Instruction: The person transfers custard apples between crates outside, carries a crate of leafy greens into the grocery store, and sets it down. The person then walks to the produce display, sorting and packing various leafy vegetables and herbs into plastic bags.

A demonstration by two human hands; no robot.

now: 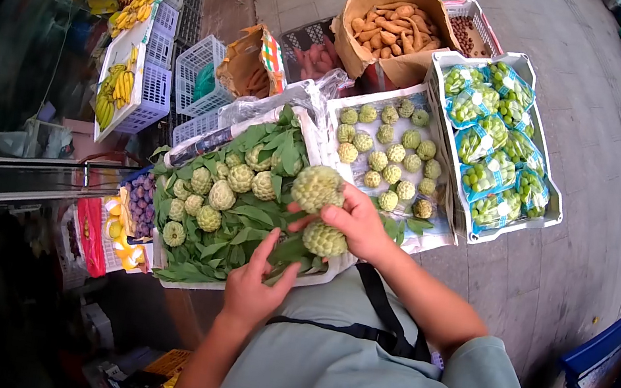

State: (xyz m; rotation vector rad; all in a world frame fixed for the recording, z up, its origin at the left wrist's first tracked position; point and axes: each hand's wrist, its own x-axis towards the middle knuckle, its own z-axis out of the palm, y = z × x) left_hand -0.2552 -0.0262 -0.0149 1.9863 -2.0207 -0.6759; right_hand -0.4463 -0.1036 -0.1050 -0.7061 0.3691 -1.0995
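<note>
My right hand [358, 224] is closed on a large green custard apple [318, 189], raised above the right side of a white crate [326, 277]. Just below it, a second custard apple [324, 239] sits right against the same hand. My left hand [254, 288] is over the crate's front edge, fingers spread and holding nothing. Inside the crate, several custard apples [222, 195] lie among green leaves [218, 248]. To the right, a paper-lined tray [431, 232] bears rows of smaller custard apples [395, 154].
Bagged green fruit [486, 144] fills a white crate on the right. Behind stand a cardboard box [356, 20] of brown roots and a smaller box [245, 64]. Bananas [121, 89] lie on crates at left, with purple fruit [142, 201] nearer. A blue crate [596, 381] stands lower right.
</note>
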